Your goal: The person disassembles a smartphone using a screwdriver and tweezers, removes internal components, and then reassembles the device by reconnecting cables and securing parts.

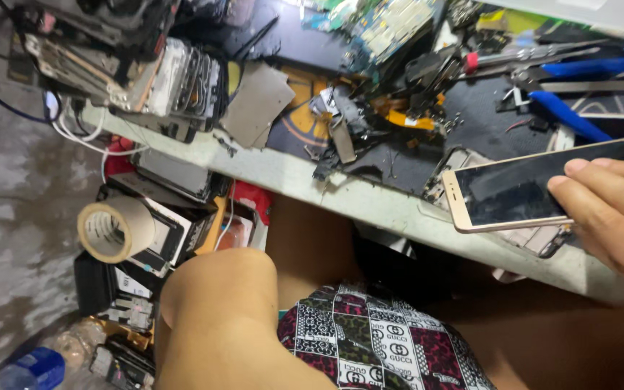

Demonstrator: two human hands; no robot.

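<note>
- Head view: right hand (pixel 612 217) at right edge, fingers (pixel 579 189) curled around a gold phone (pixel 536 186), gripping its right end.
- Phone dark screen up, tilted, held just above table edge (pixel 370 202); left end sticks out free.
- Under phone: opened phone frame (pixel 464 162) on the dark mat (pixel 471 108).
- Left hand not in view; can't tell its state.
- Table cluttered: blue-handled pliers (pixel 579 119), circuit boards (pixel 391 25), grey metal plate (pixel 258 101), stack of phone parts (pixel 182 79) at left end.
- Below table: tape roll (pixel 113 230) on boxes, plastic bottle (pixel 34 368) on floor at lower left.
- Person's bare knee (pixel 218 310) and patterned shorts (pixel 384 347) at bottom centre.
</note>
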